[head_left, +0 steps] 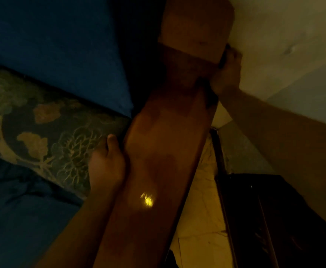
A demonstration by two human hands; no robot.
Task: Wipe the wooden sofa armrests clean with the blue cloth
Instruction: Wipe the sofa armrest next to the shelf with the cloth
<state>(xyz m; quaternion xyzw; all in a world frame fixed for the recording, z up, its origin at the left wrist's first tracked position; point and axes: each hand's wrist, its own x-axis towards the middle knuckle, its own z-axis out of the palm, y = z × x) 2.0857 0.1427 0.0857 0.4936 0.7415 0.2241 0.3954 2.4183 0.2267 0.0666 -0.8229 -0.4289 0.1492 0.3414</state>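
No legible text, label or number anywhere

Left hand (108, 163) sits at centre-left of the frame, thumb pointing up, forearm running down to the bottom edge. Right hand (226, 74) reaches to the upper right, fingers curled, bare forearm stretching in from the right edge.

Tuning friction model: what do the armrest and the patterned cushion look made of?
Armrest: wood, apparently varnished; brown plank that reflects a bright glint.
Patterned cushion: woven fabric, seemingly matte; floral motifs, no shine. The dim light leaves the weave unclear.
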